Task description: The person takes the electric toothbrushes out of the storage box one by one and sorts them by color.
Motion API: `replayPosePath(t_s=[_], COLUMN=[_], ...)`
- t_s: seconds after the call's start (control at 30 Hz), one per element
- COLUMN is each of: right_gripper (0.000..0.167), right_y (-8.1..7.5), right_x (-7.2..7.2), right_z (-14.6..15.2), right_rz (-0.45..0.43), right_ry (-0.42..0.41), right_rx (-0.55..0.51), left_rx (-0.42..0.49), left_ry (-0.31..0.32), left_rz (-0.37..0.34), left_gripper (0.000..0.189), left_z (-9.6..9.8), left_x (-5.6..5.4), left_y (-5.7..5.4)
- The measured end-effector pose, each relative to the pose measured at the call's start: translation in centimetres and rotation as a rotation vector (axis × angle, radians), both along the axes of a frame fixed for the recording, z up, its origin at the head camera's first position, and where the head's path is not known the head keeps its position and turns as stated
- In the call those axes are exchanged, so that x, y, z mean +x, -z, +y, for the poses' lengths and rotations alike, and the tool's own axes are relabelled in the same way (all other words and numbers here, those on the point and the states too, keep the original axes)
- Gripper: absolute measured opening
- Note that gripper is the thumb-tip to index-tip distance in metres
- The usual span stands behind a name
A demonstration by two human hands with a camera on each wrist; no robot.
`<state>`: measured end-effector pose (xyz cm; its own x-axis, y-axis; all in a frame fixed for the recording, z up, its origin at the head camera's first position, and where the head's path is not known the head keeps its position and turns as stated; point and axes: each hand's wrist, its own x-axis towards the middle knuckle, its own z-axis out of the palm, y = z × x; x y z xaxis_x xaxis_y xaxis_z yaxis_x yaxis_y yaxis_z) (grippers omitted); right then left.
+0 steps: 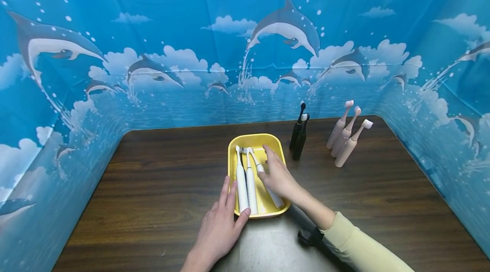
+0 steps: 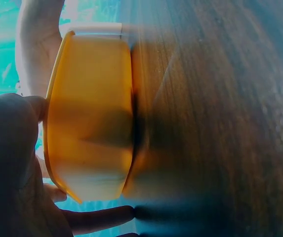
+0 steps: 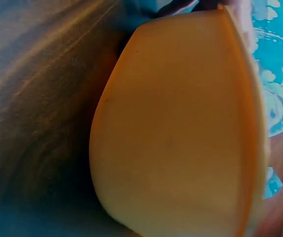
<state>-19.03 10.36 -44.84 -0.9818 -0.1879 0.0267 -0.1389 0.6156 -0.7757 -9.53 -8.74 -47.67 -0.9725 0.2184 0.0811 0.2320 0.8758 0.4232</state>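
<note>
A yellow tray (image 1: 255,139) holds three white electric toothbrushes; the left toothbrush (image 1: 241,185) and the middle toothbrush (image 1: 251,191) lie side by side, and the right toothbrush (image 1: 274,196) slants towards the near right corner. My left hand (image 1: 220,223) is at the tray's near left corner, fingers extended along the side and thumb at the near rim. Over the tray's right side reaches my right hand (image 1: 281,178), fingers spread loosely, thumb close above the slanted toothbrush and partly covering it. Both wrist views show the tray's outer wall (image 2: 92,74) (image 3: 176,123) close up.
Two black electric toothbrushes (image 1: 298,138) stand upright right of the tray. Farther right stand three pink ones (image 1: 342,146). A dark clip-like object (image 1: 308,237) is by the right forearm. A dolphin-print curtain (image 1: 226,93) surrounds the wooden table (image 1: 164,187).
</note>
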Motion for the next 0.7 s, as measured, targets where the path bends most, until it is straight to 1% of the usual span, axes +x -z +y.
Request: replayPosePath(t_s=[0.1,0.17,0.23,0.33,0.4,0.43,0.5,0.7], right_gripper=[0.082,0.076,0.058,0.026,0.014,0.013,0.014,0.016], right_y=[0.4,0.7,1.1,1.7,2.1,2.2,2.4,2.3], right_x=[-0.5,-0.7,-0.8,-0.9,-0.8,-0.8,-0.8,-0.7], right_z=[-0.8,-1.3,-1.7,-2.2,-2.4,-2.5,-2.7,-2.8], right_rz=[0.003,0.043,0.118,0.268,0.334,0.351,0.356,0.314], right_ry=[0.017,0.018,0.011,0.012,0.022,0.026,0.019,-0.047], right_rx=[0.112,0.218,0.371,0.604,0.720,0.752,0.785,0.850], left_rx=[0.005,0.005,0.007,0.006,0.005,0.005,0.006,0.009], left_ry=[0.002,0.002,-0.001,-0.002,-0.003,-0.002,-0.001,0.003], left_rz=[0.009,0.013,0.012,0.010,0.011,0.012,0.016,0.019], left_gripper=[0.075,0.075,0.075,0.075,0.075,0.075,0.074,0.075], left_z=[0.0,0.0,0.1,0.1,0.1,0.1,0.0,0.0], left_x=[0.1,0.0,0.0,-0.1,0.0,0.0,0.0,0.0], left_y=[0.0,0.1,0.1,0.1,0.1,0.1,0.1,0.1])
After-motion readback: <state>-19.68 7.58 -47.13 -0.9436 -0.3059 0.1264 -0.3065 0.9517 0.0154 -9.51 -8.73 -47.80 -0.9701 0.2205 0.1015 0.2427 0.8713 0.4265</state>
